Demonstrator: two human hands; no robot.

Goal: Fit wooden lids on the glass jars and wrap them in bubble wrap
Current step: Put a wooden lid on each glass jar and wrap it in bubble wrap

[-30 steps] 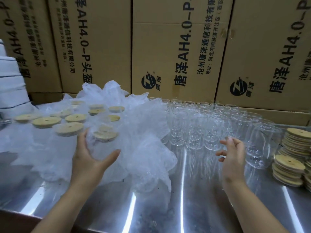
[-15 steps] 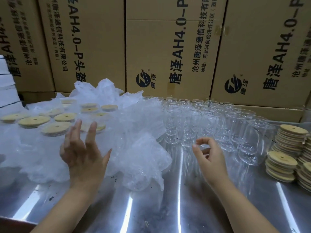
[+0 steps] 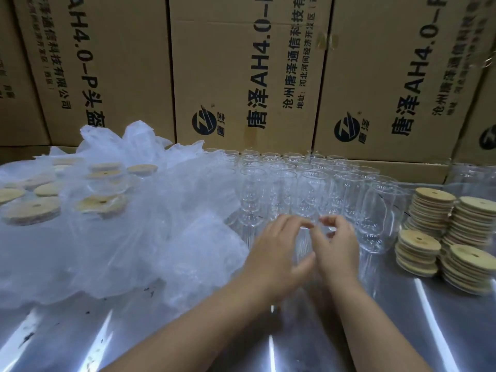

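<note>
Several empty glass jars (image 3: 311, 189) stand in rows at the middle back of the steel table (image 3: 402, 331). Stacks of round wooden lids (image 3: 434, 210) sit at the right. On the left lie lidded jars (image 3: 102, 205) under and among crumpled bubble wrap (image 3: 161, 237). My left hand (image 3: 279, 253) and my right hand (image 3: 336, 248) meet just in front of the front-row jars, fingertips almost touching. The left fingers are loosely curved with the thumb spread. The right forefinger and thumb curl into a ring. Whether anything clear lies between the hands is not visible.
A wall of printed cardboard boxes (image 3: 241, 76) closes the back of the table. Bare steel lies in front of my hands and between the jars and the near edge. More glass (image 3: 472, 173) stands at the far right behind the lids.
My left hand let go of the wrapped jar on the left and swung right to meet my right hand. The right hand shifted slightly left toward the front jars.
</note>
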